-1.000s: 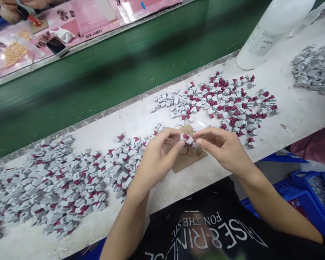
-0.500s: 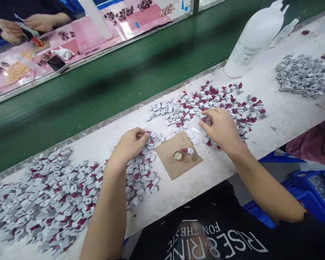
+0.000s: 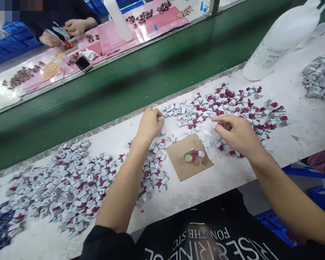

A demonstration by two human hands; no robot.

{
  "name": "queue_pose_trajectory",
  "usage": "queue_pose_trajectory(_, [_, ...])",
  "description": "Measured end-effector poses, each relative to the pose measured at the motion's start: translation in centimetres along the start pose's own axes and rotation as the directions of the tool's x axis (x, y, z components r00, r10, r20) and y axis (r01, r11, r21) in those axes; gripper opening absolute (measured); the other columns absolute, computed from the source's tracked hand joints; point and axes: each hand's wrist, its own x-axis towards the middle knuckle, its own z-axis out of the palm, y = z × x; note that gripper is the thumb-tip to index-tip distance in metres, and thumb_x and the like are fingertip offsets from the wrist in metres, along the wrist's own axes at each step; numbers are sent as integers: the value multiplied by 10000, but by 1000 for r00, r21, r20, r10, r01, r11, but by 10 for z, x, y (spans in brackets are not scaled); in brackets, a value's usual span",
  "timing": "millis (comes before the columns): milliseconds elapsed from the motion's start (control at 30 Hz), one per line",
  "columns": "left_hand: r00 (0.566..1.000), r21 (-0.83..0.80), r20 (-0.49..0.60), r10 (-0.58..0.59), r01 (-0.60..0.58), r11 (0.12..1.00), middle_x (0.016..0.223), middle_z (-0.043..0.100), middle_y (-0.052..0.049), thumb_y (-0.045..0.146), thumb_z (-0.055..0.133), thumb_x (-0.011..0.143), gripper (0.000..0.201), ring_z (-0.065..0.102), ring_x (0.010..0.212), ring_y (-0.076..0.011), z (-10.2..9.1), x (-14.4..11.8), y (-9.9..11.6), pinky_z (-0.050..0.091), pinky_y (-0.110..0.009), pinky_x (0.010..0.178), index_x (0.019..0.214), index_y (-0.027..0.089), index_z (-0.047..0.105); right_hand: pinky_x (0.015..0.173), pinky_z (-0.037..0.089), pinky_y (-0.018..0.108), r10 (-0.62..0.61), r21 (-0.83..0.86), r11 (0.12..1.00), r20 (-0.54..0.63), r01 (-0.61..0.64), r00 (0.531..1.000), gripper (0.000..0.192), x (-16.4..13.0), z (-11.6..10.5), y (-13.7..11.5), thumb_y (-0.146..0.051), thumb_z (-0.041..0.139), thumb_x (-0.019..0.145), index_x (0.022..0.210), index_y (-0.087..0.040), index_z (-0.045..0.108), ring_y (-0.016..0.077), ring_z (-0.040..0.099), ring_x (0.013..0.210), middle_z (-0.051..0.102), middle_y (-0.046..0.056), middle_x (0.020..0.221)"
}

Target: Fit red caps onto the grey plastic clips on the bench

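Note:
My left hand (image 3: 149,126) is at the left end of a loose pile of small grey and dark-red pieces (image 3: 189,112), its thumb and fingers curled together around a small grey piece (image 3: 160,118). My right hand (image 3: 235,135) hovers low over the near side of that pile. Its index finger is stretched out and the thumb stays apart from it, with dark-red pieces showing beneath. Between the hands, a square of brown cardboard (image 3: 178,169) bears a small round cap-like dish (image 3: 188,157), one grey and dark-red piece (image 3: 199,154) and several tiny bits.
A larger heap of grey and dark-red pieces (image 3: 78,184) spreads to the left, with dark blue pieces (image 3: 0,225) beyond it. A white bottle (image 3: 273,47) stands at the back right, near a grey heap (image 3: 321,79). Across the green strip (image 3: 119,86), a co-worker's hands (image 3: 76,27) handle small parts.
My left hand has moved away from me and to the right, to the larger pile's left end. My right index finger has straightened. The view has shifted left.

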Motion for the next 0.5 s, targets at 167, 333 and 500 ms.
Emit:
queue_pose_trajectory(167, [1000,-162,-26,3,-7,987,1026,765,-100,202,709,935,100,719,991,-295,-9,-19,11,599,-439,936,955,252,624,461,435,304,107,555,806,206,-206,973,170,-15,-1,-12,-345,776,947,1071,-238,823,164,632,511,691,-25,642])
queue_pose_trajectory(333, [975,-589,162,153,-29,807,1021,784,-73,325,755,1037,146,760,866,-215,-16,-72,46,635,-359,775,1154,251,710,468,500,283,19,781,559,323,-278,946,327,-26,12,-33,-442,872,935,1127,-285,659,162,744,578,800,-25,842])
queue_pose_trajectory(500, [971,-778,208,118,92,621,883,738,-31,326,685,1111,140,728,757,-184,2,-117,79,633,-333,687,1214,247,738,485,558,296,-4,791,581,238,-192,971,484,-40,25,-52,-583,914,929,1088,-320,540,170,749,595,744,-61,811])
